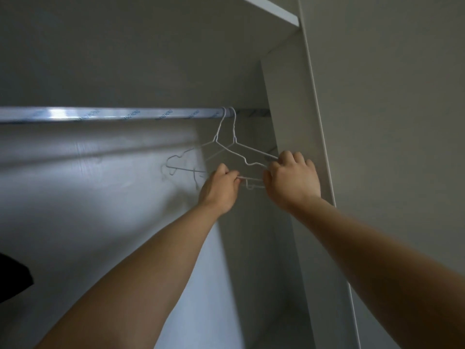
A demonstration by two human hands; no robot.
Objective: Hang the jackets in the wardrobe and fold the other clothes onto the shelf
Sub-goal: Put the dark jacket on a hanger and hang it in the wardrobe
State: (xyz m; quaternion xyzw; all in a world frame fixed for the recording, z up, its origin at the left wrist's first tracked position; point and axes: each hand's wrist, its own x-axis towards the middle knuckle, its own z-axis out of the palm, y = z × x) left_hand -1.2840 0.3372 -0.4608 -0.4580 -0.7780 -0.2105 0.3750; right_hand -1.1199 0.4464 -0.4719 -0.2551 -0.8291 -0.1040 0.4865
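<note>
Two white wire hangers [232,144] hang side by side near the right end of the silver wardrobe rail [100,114], with nothing on them. My left hand [220,188] pinches the bottom bar of a hanger. My right hand [293,180] grips the hangers' right shoulder ends, fingers curled round the wire. Both arms reach up into the wardrobe. No jacket shows in my hands.
The wardrobe's white side panel [289,109] stands just right of my hands. A shelf edge [274,8] runs overhead at the top right. A dark piece of cloth [13,278] pokes in at the left edge. The back wall [88,197] is bare.
</note>
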